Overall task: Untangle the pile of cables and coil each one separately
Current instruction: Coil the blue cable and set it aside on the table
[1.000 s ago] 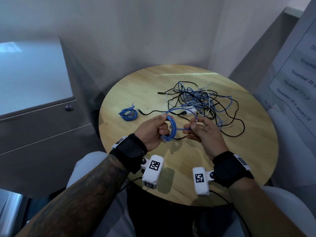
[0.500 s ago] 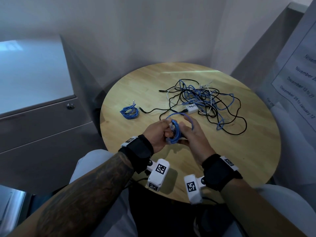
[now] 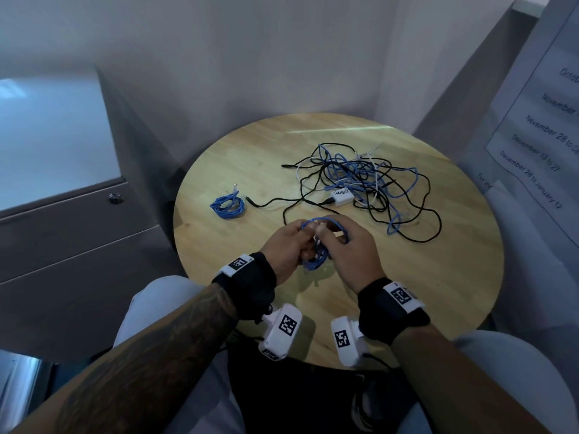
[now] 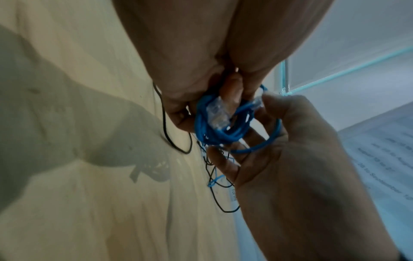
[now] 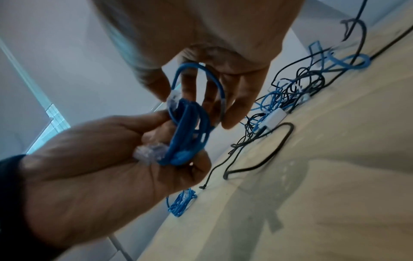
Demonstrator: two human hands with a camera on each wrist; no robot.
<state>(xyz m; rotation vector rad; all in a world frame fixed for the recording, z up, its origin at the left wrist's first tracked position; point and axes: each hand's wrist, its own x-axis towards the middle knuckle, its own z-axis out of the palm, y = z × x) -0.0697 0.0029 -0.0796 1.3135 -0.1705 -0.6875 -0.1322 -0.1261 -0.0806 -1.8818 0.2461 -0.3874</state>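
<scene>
While the left hand point(image 3: 286, 249) grips the bundled turns of the blue cable point(image 3: 316, 258) just above the near part of the table point(image 3: 454, 277), the right hand point(image 3: 351, 255) pinches its last loose loop, with one clear plug point(image 5: 173, 99) at those fingertips and the other plug point(image 5: 149, 154) pressed against the left palm. My worry is the springiness of the cable — if the left hand's hold slackens while the tail is being tucked, the turns would likely fan open and the coil would have to be rewound. The free plug could also snag on a turn and drag it out of line. A finished blue coil point(image 3: 227, 204) lies well apart on the left, so it looks safe. Nearer trouble is the black lead point(image 3: 283, 202) trailing from the tangled pile point(image 3: 366, 180) toward the hands — setting the new coil down across it would probably catch it up again.
</scene>
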